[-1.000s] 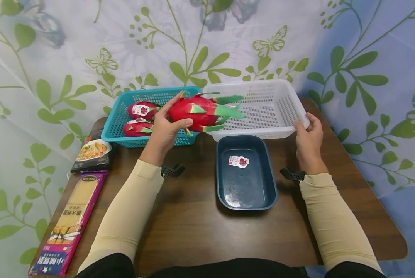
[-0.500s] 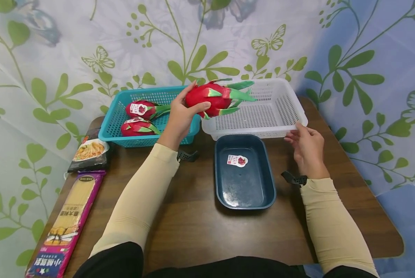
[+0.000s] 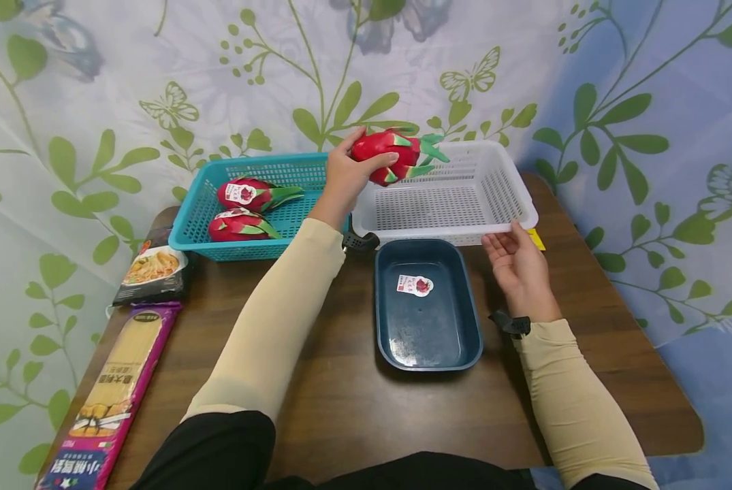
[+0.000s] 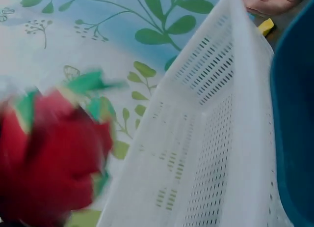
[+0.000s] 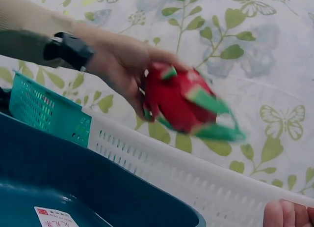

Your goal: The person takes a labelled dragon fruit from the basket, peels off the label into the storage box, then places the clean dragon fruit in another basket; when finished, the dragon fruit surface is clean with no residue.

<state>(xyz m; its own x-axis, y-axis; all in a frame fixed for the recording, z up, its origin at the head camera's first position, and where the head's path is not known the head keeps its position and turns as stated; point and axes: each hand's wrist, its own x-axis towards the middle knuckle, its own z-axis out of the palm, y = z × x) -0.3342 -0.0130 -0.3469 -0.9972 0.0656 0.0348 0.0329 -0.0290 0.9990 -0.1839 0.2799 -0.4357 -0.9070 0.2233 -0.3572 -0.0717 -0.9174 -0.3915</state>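
Note:
My left hand [image 3: 348, 173] grips a red dragon fruit [image 3: 387, 155] with green-tipped scales, held up over the left part of a white perforated plastic basket [image 3: 506, 229]. In the left wrist view the dragon fruit [image 4: 54, 158] is blurred. My right hand [image 3: 521, 269] holds the basket's front right edge, its thumb on the rim and its fingers below, against the outside. Two more dragon fruits, one [image 3: 252, 195] behind the other [image 3: 240, 226], lie in the left half of a teal basket [image 3: 249, 252].
A dark blue tray [image 3: 427, 320] with a dragon fruit sticker [image 3: 415, 286] stands before the white basket. At left lie a black food packet [image 3: 152, 269] and a long spaghetti pack [image 3: 111, 391]. Something yellow [image 3: 535, 239] shows beside the white basket's right corner. A patterned cloth hangs behind the table.
My left hand has carried the dragon fruit rightward and back, from over the teal basket to over the white one. My right hand has slid slightly left along the rim; the yellow thing now shows.

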